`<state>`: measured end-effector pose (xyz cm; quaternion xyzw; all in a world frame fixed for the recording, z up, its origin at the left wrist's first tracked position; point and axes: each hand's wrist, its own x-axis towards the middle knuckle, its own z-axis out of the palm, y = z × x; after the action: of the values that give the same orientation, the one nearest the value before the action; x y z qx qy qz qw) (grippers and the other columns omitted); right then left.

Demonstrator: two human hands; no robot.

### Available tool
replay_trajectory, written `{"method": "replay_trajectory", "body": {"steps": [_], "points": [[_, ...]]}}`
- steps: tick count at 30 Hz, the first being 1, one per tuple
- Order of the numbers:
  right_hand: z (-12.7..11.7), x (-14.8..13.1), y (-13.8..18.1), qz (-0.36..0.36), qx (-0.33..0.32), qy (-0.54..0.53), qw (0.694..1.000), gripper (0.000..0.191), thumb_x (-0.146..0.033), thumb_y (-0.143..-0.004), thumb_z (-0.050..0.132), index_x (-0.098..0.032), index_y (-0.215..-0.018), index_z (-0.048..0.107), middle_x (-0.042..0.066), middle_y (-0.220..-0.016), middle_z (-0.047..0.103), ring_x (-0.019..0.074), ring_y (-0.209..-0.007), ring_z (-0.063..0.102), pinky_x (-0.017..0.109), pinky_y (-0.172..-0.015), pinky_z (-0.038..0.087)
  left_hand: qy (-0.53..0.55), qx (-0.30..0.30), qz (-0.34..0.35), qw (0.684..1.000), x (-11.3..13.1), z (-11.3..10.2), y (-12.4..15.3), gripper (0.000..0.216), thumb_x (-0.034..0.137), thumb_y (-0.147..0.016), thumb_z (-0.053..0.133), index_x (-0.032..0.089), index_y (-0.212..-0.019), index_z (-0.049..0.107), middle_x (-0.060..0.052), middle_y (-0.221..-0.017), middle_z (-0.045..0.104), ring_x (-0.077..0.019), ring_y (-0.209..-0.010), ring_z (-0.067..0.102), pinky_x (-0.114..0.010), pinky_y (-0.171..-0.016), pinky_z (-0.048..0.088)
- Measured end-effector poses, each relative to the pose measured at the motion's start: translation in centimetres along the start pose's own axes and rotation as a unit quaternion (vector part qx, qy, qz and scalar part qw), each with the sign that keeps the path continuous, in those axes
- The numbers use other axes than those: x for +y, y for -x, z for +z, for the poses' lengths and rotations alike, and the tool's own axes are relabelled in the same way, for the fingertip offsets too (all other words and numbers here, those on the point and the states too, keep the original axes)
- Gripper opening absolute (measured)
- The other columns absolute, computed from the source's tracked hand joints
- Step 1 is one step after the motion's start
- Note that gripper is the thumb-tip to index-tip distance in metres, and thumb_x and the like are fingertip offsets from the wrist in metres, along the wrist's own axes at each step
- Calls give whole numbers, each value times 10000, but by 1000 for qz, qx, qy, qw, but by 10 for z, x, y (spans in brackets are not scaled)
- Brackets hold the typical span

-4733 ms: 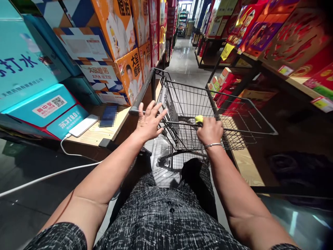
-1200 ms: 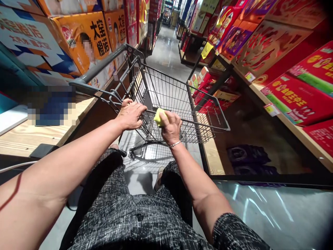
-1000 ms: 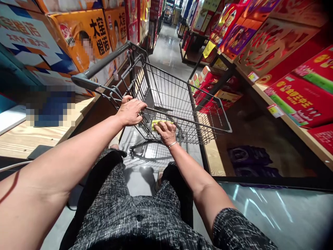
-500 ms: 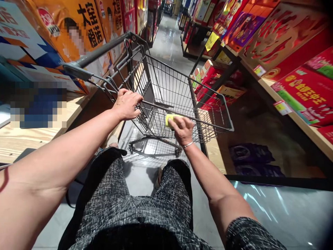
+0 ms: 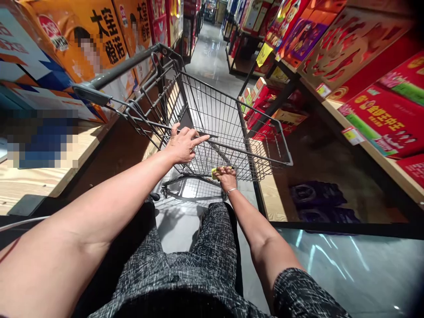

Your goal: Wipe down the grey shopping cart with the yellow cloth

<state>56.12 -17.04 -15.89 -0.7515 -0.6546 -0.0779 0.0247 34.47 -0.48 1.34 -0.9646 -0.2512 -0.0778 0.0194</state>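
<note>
A grey wire shopping cart [image 5: 212,110] stands in front of me, turned sideways, its handle to the upper left. My left hand [image 5: 183,145] lies over the near top rim of the basket, most fingers curled on it and the index finger stretched along the bar. Lower down, my right hand [image 5: 227,176] closes around a yellow block [image 5: 214,173] that looks like a sponge, mostly covered by the fingers. That hand is at the lower near side of the basket; whether the sponge touches the wires I cannot tell.
Orange packs [image 5: 86,44] line a wooden shelf [image 5: 79,137] on the left. On the right, red boxes [image 5: 377,119] fill a slanting shelf, with purple packages [image 5: 318,198] below. A tiled aisle [image 5: 212,48] runs ahead between racks.
My left hand has slid right along the rim and its index finger has straightened. My right hand has moved down with the sponge, from the top rim to the lower basket side.
</note>
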Motion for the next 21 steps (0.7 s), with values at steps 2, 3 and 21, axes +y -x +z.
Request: {"method": "replay_trajectory", "body": {"steps": [2, 3, 21], "points": [[-18, -5, -4, -15, 14, -7, 1000, 334, -201, -918, 634, -369, -1180, 756, 44, -1284, 683, 253, -1107, 524, 403, -928, 402, 2, -3, 4, 1000, -1, 1, -1, 720, 294, -878, 625, 417, -1554, 410, -46, -1417, 546, -328, -1318, 459, -567, -1188, 80], [-31, -9, -7, -24, 40, -15, 999, 395, -201, -923, 623, -373, -1265, 720, 53, -1345, 654, 269, -1142, 511, 409, -937, 399, 5, -2, 3, 1000, -1, 1, -1, 705, 297, -880, 625, 419, -1545, 424, -46, -1406, 552, -328, -1315, 459, -570, -1185, 86], [-133, 152, 16, 267, 138, -75, 951, 497, -214, -733, 684, -237, -1224, 757, 140, -1153, 713, 250, -920, 591, 398, -786, 431, 115, 29, -11, 993, -8, 4, -14, 515, 325, -869, 586, 395, -1377, 634, -29, -1157, 617, -275, -1182, 481, -496, -1161, 139]]}}
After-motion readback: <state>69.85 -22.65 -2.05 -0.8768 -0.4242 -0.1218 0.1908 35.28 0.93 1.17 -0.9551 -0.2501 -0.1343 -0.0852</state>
